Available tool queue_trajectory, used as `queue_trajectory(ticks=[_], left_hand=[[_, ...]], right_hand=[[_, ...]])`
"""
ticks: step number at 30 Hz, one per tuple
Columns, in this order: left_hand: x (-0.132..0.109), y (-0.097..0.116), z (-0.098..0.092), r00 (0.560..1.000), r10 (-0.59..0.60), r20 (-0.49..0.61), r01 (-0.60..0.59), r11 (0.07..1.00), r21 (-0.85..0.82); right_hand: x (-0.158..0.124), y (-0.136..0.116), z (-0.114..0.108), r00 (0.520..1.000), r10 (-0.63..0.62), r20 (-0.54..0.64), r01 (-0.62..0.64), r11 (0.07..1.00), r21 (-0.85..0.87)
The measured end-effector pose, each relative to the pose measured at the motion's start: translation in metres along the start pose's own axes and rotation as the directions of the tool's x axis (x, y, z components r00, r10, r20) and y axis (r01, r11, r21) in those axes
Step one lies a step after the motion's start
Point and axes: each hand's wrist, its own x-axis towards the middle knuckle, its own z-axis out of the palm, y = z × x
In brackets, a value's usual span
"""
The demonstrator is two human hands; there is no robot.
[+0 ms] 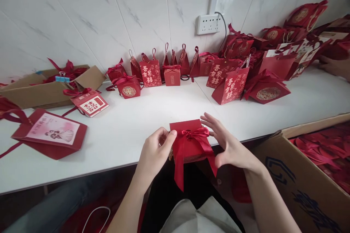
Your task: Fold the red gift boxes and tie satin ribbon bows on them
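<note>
A small red gift box (182, 150) with a red satin ribbon bow (191, 134) sits at the front edge of the white table, its ribbon tails hanging over the side. My left hand (157, 151) grips the box's left side, thumb on the front and fingers curled behind; a bit of gold trim shows just below that hand. On the other side, my right hand (225, 143) is spread open, its fingertips close to the box's upper right edge. Whether those fingertips touch the box I cannot tell.
Several red gift boxes (172, 75) line the tiled wall. At left are a cardboard tray (35, 94) and a box with a couple's picture (51, 134). A large carton (303, 178) of red pieces stands at right. Another person's hand (335, 67) shows at far right.
</note>
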Motion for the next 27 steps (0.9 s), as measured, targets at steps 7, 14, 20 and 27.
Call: queue_trajectory(ticks=[7, 14, 20, 27], left_hand=[[0.004, -0.001, 0.006, 1.0, 0.002, -0.013, -0.004, 0.985, -0.174], [-0.008, -0.004, 0.01, 0.997, -0.015, -0.082, -0.007, 0.965, -0.264], [-0.007, -0.003, 0.009, 0.998, -0.022, -0.064, 0.009, 0.982, -0.19], [-0.007, -0.003, 0.011, 0.998, 0.013, -0.065, -0.027, 0.978, -0.205]], right_hand=[[-0.001, -0.012, 0.017, 0.999, 0.01, 0.049, 0.002, 0.971, -0.238], [-0.004, -0.009, 0.024, 1.0, -0.009, -0.02, 0.003, 0.972, -0.236], [-0.005, -0.011, 0.025, 1.0, -0.013, -0.013, 0.009, 0.963, -0.27], [-0.006, -0.011, 0.025, 1.0, -0.024, -0.012, 0.02, 0.957, -0.289]])
